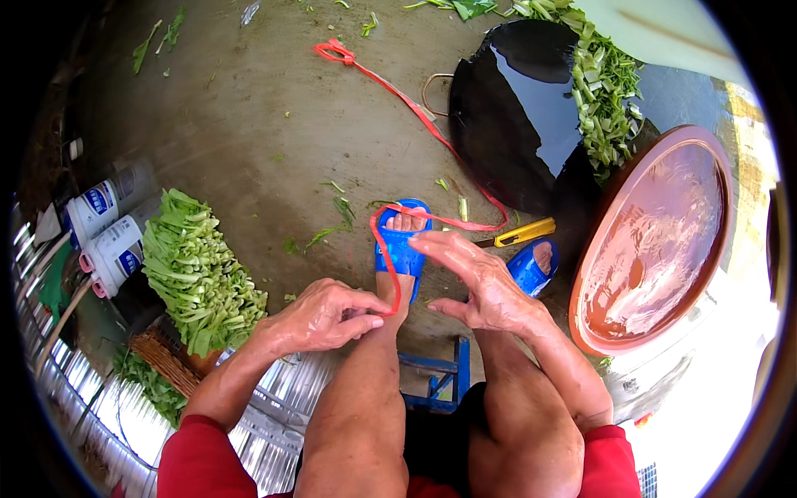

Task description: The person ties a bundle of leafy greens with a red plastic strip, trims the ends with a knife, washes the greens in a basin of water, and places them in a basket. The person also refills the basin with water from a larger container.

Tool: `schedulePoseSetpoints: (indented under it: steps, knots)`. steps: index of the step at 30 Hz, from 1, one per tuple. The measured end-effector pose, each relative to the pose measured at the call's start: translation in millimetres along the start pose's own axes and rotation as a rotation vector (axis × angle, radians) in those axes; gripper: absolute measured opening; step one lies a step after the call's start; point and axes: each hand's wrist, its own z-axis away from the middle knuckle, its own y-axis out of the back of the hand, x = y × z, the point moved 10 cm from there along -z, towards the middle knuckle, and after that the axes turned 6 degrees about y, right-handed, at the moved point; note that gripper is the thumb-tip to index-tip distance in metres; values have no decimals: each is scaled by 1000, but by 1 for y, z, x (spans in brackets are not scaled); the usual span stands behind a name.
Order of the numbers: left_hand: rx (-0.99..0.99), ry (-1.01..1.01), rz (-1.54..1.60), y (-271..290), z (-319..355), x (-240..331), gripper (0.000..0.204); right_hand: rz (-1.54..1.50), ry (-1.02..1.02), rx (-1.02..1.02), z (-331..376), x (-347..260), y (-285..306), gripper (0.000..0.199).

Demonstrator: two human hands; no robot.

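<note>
My left hand (327, 315) pinches one end of a red plastic strap (397, 290) between thumb and fingertips, just above my left shin. From there the strap loops over my blue sandal (402, 222) and trails across the floor to a knotted loop at the far side. My right hand (477, 282) is held in the air to the right of it, fingers stretched and thumb apart, with nothing in it. Just beyond that hand a yellow utility knife (525, 233) lies on the floor near my other blue sandal (532, 267).
Stacked leafy greens (203, 282) stand at left beside white buckets (116, 249). At right are a black wok (515, 116) of water, chopped greens (604, 91) and a brown basin (581, 307) of water. A blue stool (461, 373) is between my legs. Leaf scraps dot the floor.
</note>
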Motion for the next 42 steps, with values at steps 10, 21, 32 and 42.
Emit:
schedulePoseSetpoints:
  steps: [10, 21, 32, 42]
  knots:
    - [862, -9, 382, 177, -111, -84, 45, 443, -341, -297, 102, 75, -20, 16]
    - [965, -20, 866, 280, -193, -69, 34, 289, -264, 330, 1, 44, 73, 21]
    - [441, -299, 917, 149, -138, 44, 31, -319, -155, 447, -116, 61, 100, 32]
    - [461, -186, 1010, 116, -150, 22, 39, -232, -170, 543, -89, 74, 92, 19]
